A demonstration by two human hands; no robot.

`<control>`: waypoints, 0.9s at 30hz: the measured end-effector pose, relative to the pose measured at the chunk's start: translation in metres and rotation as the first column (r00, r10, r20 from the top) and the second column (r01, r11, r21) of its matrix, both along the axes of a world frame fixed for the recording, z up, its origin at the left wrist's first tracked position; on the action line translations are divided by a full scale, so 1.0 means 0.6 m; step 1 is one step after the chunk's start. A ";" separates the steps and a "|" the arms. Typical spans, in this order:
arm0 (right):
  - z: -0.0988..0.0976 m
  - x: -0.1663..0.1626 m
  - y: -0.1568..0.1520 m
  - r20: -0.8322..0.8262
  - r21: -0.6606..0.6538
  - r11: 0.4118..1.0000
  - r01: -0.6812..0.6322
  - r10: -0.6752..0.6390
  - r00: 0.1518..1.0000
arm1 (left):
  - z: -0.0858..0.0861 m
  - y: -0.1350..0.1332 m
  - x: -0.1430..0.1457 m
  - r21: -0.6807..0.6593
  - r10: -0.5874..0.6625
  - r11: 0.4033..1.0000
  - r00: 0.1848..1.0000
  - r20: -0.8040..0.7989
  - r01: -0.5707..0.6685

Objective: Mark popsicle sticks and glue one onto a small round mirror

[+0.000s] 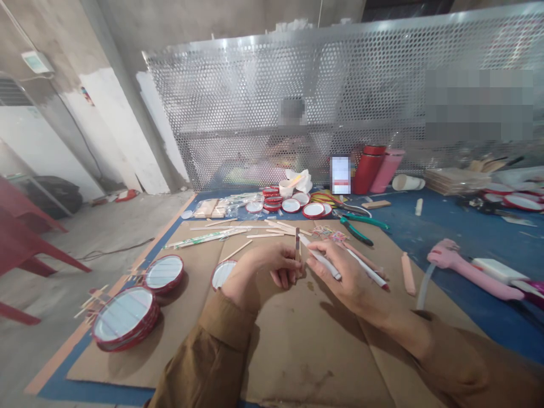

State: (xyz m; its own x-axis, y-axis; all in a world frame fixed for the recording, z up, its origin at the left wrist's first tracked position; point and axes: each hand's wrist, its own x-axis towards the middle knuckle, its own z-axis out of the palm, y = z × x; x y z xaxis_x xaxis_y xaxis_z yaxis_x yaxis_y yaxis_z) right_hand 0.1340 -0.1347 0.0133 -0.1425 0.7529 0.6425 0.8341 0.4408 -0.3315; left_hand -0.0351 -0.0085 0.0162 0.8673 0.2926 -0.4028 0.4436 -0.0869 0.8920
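My left hand [278, 266] pinches a flat wooden stick [297, 241] upright over the brown cardboard sheet [297, 340]. My right hand [344, 269] is curled round a white pen-like tool [321, 258], whose tip touches the stick. A second white pen with a red end [369, 272] lies just beyond my right hand. A small red-rimmed round mirror [221, 273] lies beside my left wrist.
Red-rimmed mirrors [125, 317] stack at the left, more [293, 203] at the back. Loose sticks [238, 229], green pliers [361, 224], a pink glue gun [463, 266], red and pink flasks [376, 167] and a perforated metal screen [340, 96] surround the cardboard.
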 end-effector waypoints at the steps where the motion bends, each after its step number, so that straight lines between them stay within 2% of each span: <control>1: 0.000 0.001 0.000 0.001 0.001 1.000 0.001 -0.001 1.000 | -0.001 0.000 0.000 0.002 -0.003 1.000 1.000 -0.001 0.003; 6: 0.002 0.002 -0.002 0.002 -0.014 1.000 0.007 -0.007 1.000 | -0.003 0.002 -0.001 0.004 -0.016 1.000 1.000 0.010 0.016; 11: 0.003 0.001 -0.002 0.008 0.026 1.000 0.013 -0.013 1.000 | -0.001 0.002 -0.001 0.000 -0.018 1.000 1.000 0.002 0.018; 27: 0.009 -0.003 -0.007 0.012 -0.029 1.000 -0.008 0.009 1.000 | 0.002 0.000 -0.003 0.016 -0.014 1.000 1.000 0.001 0.014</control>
